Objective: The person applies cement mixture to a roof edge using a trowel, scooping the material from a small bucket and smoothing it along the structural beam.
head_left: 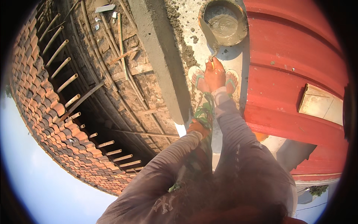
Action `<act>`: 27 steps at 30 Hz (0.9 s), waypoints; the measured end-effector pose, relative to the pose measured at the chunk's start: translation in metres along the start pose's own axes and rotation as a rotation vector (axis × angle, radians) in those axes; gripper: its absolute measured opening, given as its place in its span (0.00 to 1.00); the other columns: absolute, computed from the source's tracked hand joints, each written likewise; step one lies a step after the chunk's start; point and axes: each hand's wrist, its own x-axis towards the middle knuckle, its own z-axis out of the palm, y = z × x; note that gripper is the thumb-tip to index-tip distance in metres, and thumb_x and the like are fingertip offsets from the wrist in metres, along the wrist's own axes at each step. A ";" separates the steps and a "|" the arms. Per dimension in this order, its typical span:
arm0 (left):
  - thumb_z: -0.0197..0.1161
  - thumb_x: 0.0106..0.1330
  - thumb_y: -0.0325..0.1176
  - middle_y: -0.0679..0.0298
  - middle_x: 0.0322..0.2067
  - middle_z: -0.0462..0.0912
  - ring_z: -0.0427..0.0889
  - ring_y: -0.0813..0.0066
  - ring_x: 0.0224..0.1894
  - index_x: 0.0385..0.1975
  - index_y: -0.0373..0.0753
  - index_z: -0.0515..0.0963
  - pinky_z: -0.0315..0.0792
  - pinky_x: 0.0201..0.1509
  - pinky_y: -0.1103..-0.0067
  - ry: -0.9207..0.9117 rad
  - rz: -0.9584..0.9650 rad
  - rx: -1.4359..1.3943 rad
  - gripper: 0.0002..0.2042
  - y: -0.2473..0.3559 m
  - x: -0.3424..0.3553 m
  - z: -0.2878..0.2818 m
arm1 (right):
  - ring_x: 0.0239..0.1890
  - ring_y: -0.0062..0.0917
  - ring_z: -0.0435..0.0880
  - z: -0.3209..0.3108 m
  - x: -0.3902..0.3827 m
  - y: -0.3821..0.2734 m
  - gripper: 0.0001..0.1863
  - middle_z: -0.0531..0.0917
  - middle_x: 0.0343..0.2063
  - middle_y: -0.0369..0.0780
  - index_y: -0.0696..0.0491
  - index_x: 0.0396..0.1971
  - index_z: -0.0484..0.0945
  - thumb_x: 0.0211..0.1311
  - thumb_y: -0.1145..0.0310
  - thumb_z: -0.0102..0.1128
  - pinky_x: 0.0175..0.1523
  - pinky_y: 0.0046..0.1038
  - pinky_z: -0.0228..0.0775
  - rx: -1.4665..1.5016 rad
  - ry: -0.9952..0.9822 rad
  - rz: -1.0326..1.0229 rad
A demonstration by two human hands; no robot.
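Brown sleeves (238, 128), hands (215, 77), held trowel (207, 33), bucket (242, 23) beyond

floor gap (187, 16), grey ledge (158, 44) left, red sheeting (291, 89) right, bucket (241, 31) ahead

Beneath us we see a pale concrete floor (189, 10). A round bucket (240, 33) stands on it, its shadow (230, 54) falling on our side. Left of the bucket, we find grey mortar crumbs (187, 54) strewn in a rough band. Nearer us than the bucket, our green-strapped sandals (192, 72) rest side by side.
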 end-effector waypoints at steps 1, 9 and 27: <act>0.66 0.56 0.70 0.47 0.67 0.70 0.78 0.55 0.65 0.78 0.30 0.37 0.74 0.65 0.63 -0.010 -0.012 0.019 0.64 0.001 -0.004 -0.006 | 0.52 0.54 0.82 -0.017 0.032 0.018 0.21 0.83 0.47 0.57 0.62 0.52 0.78 0.73 0.59 0.53 0.57 0.48 0.73 -0.114 -0.042 0.038; 0.61 0.57 0.75 0.40 0.64 0.71 0.77 0.50 0.65 0.76 0.23 0.38 0.73 0.65 0.60 0.036 0.075 0.014 0.66 -0.004 0.004 0.007 | 0.33 0.34 0.85 -0.025 0.216 0.054 0.22 0.86 0.33 0.44 0.55 0.38 0.83 0.70 0.49 0.54 0.38 0.38 0.77 -0.211 -0.371 0.402; 0.66 0.59 0.65 0.46 0.70 0.67 0.73 0.52 0.69 0.78 0.32 0.44 0.71 0.69 0.65 0.012 -0.007 -0.109 0.57 -0.005 -0.008 0.009 | 0.28 0.26 0.83 -0.054 0.089 -0.056 0.16 0.84 0.30 0.37 0.55 0.49 0.83 0.72 0.59 0.62 0.33 0.28 0.74 0.488 0.307 -0.161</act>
